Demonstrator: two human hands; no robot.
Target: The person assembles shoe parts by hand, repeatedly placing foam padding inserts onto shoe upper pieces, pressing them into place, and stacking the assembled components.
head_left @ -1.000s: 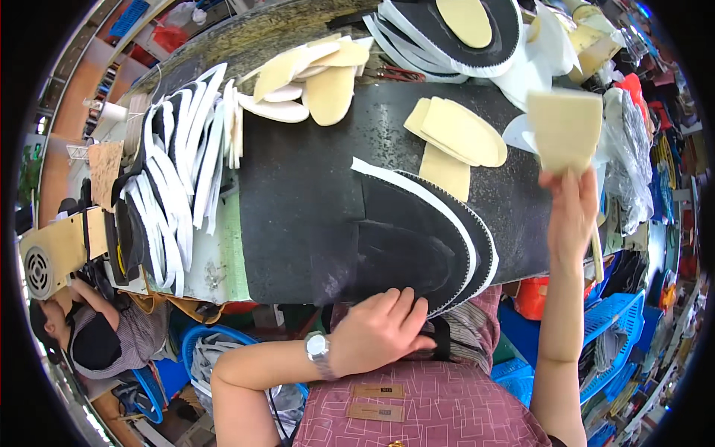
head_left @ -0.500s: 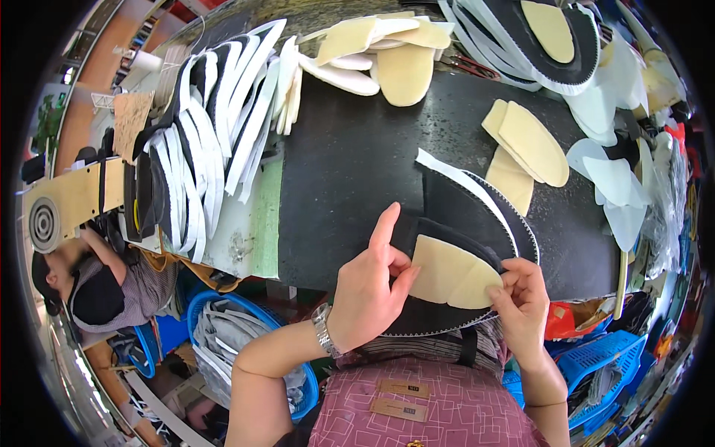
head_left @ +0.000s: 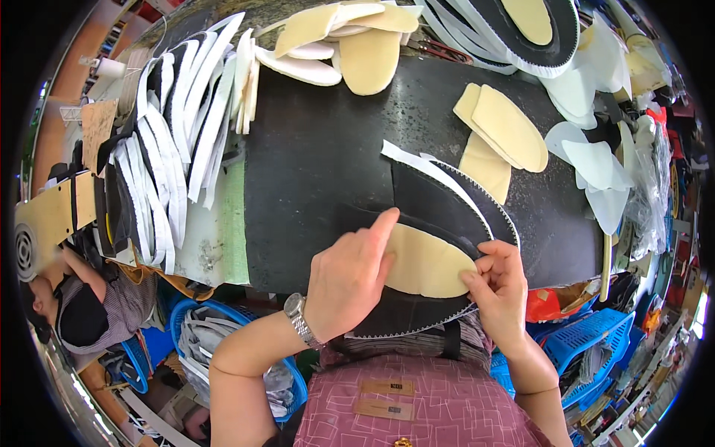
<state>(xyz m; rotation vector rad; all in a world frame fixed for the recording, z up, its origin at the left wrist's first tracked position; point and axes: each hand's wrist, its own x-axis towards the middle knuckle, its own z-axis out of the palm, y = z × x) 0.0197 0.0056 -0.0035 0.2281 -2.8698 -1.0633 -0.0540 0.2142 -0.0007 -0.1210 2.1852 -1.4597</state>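
While your right hand [head_left: 497, 287] pinches the cream pad [head_left: 428, 262] at its three o'clock end, your left hand [head_left: 351, 277] rests loosely open at nine o'clock, index finger straight, thumb by the pad's edge; the pad lies over the black toothed-edge piece [head_left: 417, 313], at the worktop's [head_left: 313, 171] six o'clock side; from it, stacked cream pads [head_left: 512, 130] sit at one o'clock, white-edged strips [head_left: 160, 164] at ten.

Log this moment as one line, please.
left hand: at left end of cream pad | right hand: at its right end | cream pad: on black piece
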